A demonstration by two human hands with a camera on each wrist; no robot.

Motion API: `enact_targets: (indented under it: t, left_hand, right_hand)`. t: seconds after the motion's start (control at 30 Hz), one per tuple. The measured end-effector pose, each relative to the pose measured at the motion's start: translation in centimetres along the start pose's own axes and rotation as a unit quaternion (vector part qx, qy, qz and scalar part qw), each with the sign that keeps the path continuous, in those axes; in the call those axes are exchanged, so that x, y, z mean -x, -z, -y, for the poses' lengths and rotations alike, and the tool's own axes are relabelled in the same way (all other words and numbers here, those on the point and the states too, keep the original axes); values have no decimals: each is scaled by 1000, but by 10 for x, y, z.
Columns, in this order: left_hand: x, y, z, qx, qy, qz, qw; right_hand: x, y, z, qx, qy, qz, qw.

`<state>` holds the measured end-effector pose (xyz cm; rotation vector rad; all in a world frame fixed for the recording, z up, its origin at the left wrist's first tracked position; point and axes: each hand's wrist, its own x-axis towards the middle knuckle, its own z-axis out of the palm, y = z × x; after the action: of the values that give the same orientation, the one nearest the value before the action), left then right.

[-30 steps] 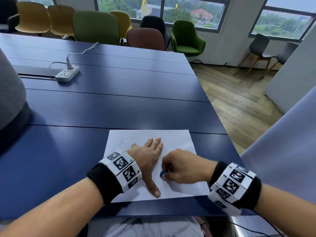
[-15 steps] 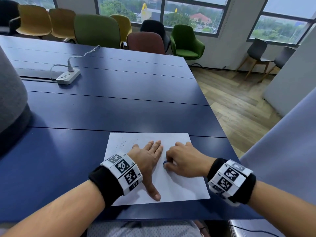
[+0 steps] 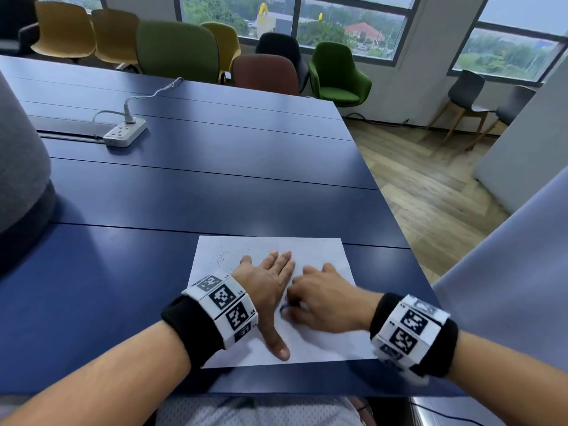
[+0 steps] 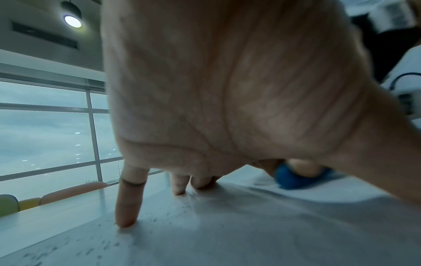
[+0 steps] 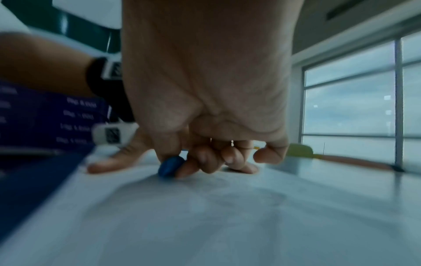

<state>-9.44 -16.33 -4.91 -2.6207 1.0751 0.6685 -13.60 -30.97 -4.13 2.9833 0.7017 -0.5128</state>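
Note:
A white sheet of paper (image 3: 319, 250) lies on the blue table (image 3: 215, 186) near its front edge, with small dark crumbs (image 3: 219, 258) at its far left. My left hand (image 3: 267, 281) rests flat on the paper, fingers straight and thumb spread toward me. My right hand (image 3: 319, 298) is just right of it, fingers curled, pinching a small blue eraser (image 5: 169, 166) against the paper. The eraser (image 4: 293, 178) also shows past the left thumb in the left wrist view. In the head view only a blue sliver of the eraser (image 3: 283, 309) shows under the right fingers.
A white power strip (image 3: 124, 133) with its cable lies at the far left of the table. Coloured chairs (image 3: 175, 50) line the far side. A grey padded object (image 3: 21, 167) stands at the left edge. Wooden floor (image 3: 430, 186) drops off right of the table.
My right hand has slid the eraser back and forth over the paper, first away from me beside the left fingers, then a little back toward me. The left hand stayed flat.

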Motion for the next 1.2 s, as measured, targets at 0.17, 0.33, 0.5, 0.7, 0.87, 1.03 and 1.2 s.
enact_targets:
  t: [0.17, 0.33, 0.5, 0.7, 0.87, 1.03, 1.2]
  left_hand:
    - [1, 0, 0, 4, 1, -2, 1000]
    - [0, -1, 0, 0, 4, -1, 1000]
    - [0, -2, 1, 7, 3, -3, 1000]
    - [0, 0, 0, 6, 8, 1, 1000]
    - [2, 0, -2, 9, 11, -3, 1000]
    - [5, 4, -4, 18, 11, 1, 1000]
    - [8, 5, -4, 31, 12, 5, 999]
  right_hand:
    - [-26, 12, -51, -30, -125, -49, 990]
    - [-6, -4, -22, -42, -20, 29, 998]
    - [-17, 12, -54, -5, -102, -17, 995]
    - [0, 2, -41, 16, -20, 37, 999]
    - [-3, 5, -54, 29, -46, -2, 999]
    - [6, 15, -59, -130, -39, 3, 991]
    - [9, 31, -94, -134, -152, -135, 970]
